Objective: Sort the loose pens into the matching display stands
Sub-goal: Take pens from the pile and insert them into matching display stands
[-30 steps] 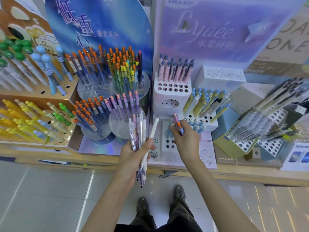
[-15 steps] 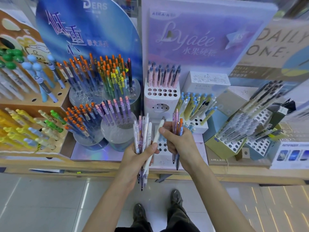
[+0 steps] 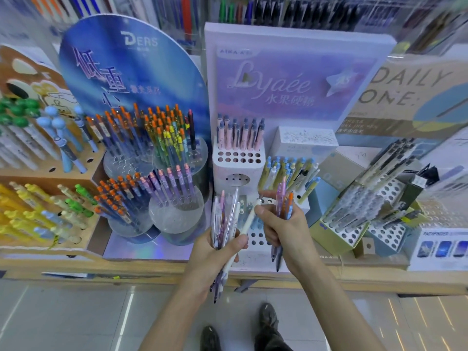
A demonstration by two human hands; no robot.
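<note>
Grips a bundle of pens [image 3: 224, 221] in the left hand [image 3: 215, 254], fingers curled round the barrels, tips pointing down toward the floor [image 3: 63, 320], near centre, just in front of the shelf edge [image 3: 126, 268]. Clutches a small cluster of pens [image 3: 283, 198], lilac and orange-capped, upright in the right hand [image 3: 288, 231], while pinching with thumb and forefinger the top of a white pen [image 3: 249, 220] slanting up out of the bundle.

Left of centre, farther back: blue arched board [image 3: 131, 72] marked "DERS" over large Chinese characters, with clear round stands [image 3: 177, 216] of orange-capped pens below. Behind the hands: lilac board [image 3: 291, 79] reading "AIKA·A" and "Lyaée", with a white holed stand [image 3: 222, 171] under it. Far right: tan board [image 3: 405, 92] reading "DAILY ONE:", with "GEL INK" in small print. Near right: box [image 3: 442, 245] labelled "PATHFINDER".
</note>
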